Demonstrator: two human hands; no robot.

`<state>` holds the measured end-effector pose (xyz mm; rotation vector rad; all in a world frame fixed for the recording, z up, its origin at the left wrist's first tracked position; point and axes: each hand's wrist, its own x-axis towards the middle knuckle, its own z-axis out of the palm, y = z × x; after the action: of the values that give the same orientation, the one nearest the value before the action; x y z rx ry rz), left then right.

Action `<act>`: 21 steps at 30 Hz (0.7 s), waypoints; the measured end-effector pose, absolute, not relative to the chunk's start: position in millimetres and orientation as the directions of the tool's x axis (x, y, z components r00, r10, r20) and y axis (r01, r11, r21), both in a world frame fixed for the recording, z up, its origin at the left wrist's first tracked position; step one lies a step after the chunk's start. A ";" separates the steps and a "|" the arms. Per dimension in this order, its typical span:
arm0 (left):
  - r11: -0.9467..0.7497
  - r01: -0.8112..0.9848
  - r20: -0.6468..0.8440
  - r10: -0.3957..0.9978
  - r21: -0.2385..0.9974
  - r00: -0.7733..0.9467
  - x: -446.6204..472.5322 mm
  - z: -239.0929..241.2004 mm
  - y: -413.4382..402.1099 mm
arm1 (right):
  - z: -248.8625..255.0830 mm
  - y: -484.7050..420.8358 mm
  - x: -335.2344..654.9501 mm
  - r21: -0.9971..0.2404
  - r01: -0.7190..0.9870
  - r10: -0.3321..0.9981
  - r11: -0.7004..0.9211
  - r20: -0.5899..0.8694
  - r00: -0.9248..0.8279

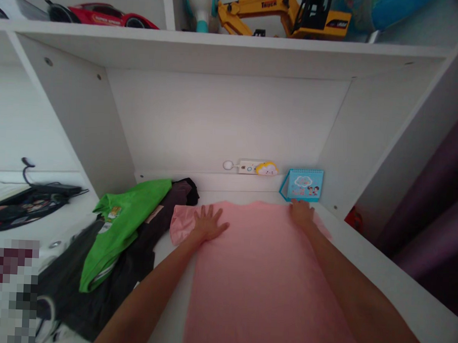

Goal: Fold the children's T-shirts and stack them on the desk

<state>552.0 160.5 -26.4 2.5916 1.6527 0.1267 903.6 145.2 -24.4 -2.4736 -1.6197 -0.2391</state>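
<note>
- left hand (209,225): bare, slim fingers (211,211)
- right hand (302,213): bare, finger detail unclear
- left forearm (151,292), right forearm (360,288): both bare down to frame edge, smooth, narrow wrists (197,236), wider toward elbow end
- nails: too small to tell

The garment (255,274) reaching the worktop's (373,258) back edge is plain pale pink; the worktop is white. Towards the left edge, a bright green top (140,203) with white stripes overlaps dark grey cloth (63,280). Near the back right corner, the calendar (305,185) is light blue with a white cloud.
</note>
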 end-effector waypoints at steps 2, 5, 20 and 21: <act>-0.454 0.887 0.056 0.891 0.086 0.451 553.4 -25.5 163.0 | -28.4 149.7 885.1 -0.046 0.960 0.933 -0.278 0.224 0.281; -0.504 0.861 0.087 0.863 0.074 0.497 556.3 -27.7 168.4 | -42.0 152.6 855.6 -0.038 0.994 0.979 -0.103 0.173 0.108; -0.532 0.846 0.089 0.845 0.030 0.527 553.0 -15.2 142.1 | -1.0 2.1 719.9 -0.298 0.908 0.935 0.294 -0.106 -0.338; -0.542 0.839 0.073 0.839 0.040 0.539 550.2 -15.8 134.5 | -0.7 -21.5 705.4 -0.334 0.884 0.920 0.327 -0.103 -0.379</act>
<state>550.2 134.5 -15.8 2.7554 1.5032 0.1315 705.4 -21.5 -0.7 -1.6869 -2.4719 0.5165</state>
